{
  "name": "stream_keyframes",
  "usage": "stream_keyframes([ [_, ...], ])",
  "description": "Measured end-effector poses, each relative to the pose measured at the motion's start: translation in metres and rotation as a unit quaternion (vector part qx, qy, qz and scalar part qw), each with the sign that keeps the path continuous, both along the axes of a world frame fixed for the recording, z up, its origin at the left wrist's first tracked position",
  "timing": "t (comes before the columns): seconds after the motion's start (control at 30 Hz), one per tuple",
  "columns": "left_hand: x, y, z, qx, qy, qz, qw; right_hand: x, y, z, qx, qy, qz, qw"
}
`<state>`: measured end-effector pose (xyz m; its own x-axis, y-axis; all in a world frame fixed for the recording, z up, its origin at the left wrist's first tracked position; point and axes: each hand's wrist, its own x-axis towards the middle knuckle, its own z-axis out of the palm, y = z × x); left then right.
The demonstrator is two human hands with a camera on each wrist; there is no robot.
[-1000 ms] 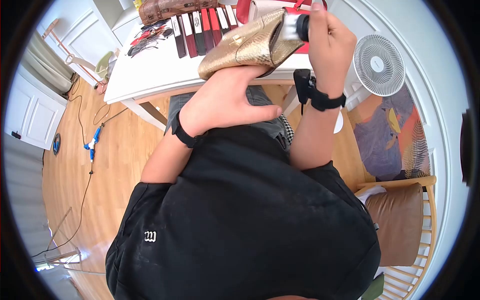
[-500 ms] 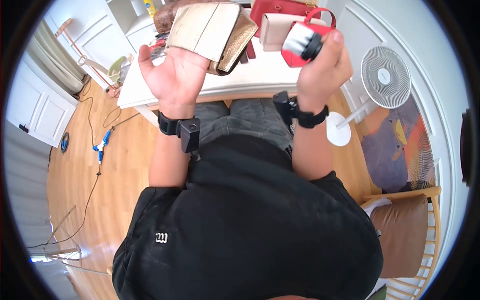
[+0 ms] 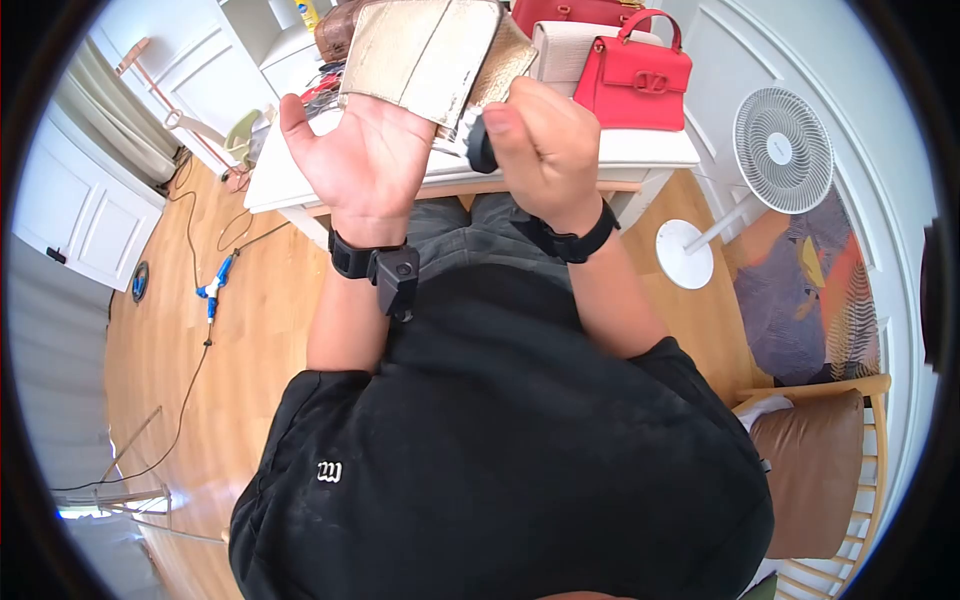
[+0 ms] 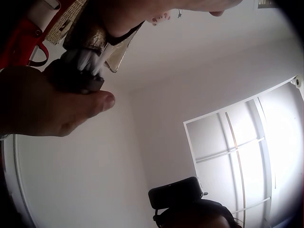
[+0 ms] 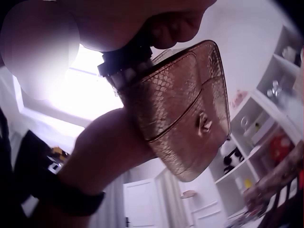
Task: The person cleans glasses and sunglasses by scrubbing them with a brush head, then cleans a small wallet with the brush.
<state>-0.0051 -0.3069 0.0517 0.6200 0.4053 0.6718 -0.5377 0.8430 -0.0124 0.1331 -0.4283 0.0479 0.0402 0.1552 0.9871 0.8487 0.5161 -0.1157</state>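
Note:
The gold snakeskin-textured bag is held up over the table, its smooth pale panel facing the head camera. My left hand lies palm up beneath it, thumb sticking out free, with the fingers hidden behind the bag. Curled fingers of my right hand grip a black-handled brush with white bristles, at the bag's right side edge. In the right wrist view the brush meets the upper edge of the bag, whose clasp side shows. The left wrist view shows my right hand pinching the brush.
Behind on the white table stand a red handbag, a pale bag and another red bag. Glasses lie at the left, near a brown case. A white fan stands right of the table.
The bag has turned from its clasp side to its pale panel as my left hand rolled palm up. My right hand, with the brush, moved away from the bag and came back left to its edge.

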Motion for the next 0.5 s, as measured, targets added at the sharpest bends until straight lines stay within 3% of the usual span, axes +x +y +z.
stream_keyframes([
  [0.07, -0.002, -0.001, 0.002, 0.021, 0.017, 0.023, 0.999, 0.002, 0.004, -0.007, -0.006, 0.039, 0.047, 0.998],
  [0.13, 0.002, -0.008, 0.001, 0.032, 0.026, 0.039, 0.998, 0.020, 0.009, -0.011, 0.085, 0.118, -0.030, 0.989],
  [0.17, 0.005, -0.014, 0.000, 0.023, 0.040, 0.021, 0.999, 0.033, 0.009, -0.011, 0.120, 0.107, -0.105, 0.981],
  [0.23, 0.012, -0.021, -0.005, 0.007, 0.053, -0.004, 0.999, 0.051, -0.001, -0.009, 0.144, 0.083, -0.162, 0.973],
  [0.33, 0.012, -0.018, -0.010, -0.009, 0.043, -0.015, 0.999, 0.037, 0.008, -0.011, 0.135, -0.001, -0.188, 0.973],
  [0.37, 0.009, -0.014, -0.006, 0.004, 0.025, 0.002, 1.000, 0.017, 0.006, -0.013, 0.097, -0.007, -0.162, 0.982],
  [0.43, 0.000, -0.011, 0.005, 0.024, 0.009, 0.025, 0.999, 0.000, 0.015, -0.020, 0.071, 0.075, -0.008, 0.995],
  [0.47, -0.003, -0.014, 0.011, 0.047, 0.060, 0.102, 0.992, -0.002, 0.019, -0.022, 0.074, 0.077, -0.003, 0.994],
  [0.5, -0.004, -0.017, 0.016, 0.068, 0.111, 0.179, 0.975, -0.001, 0.020, -0.025, 0.058, 0.163, 0.064, 0.983],
])
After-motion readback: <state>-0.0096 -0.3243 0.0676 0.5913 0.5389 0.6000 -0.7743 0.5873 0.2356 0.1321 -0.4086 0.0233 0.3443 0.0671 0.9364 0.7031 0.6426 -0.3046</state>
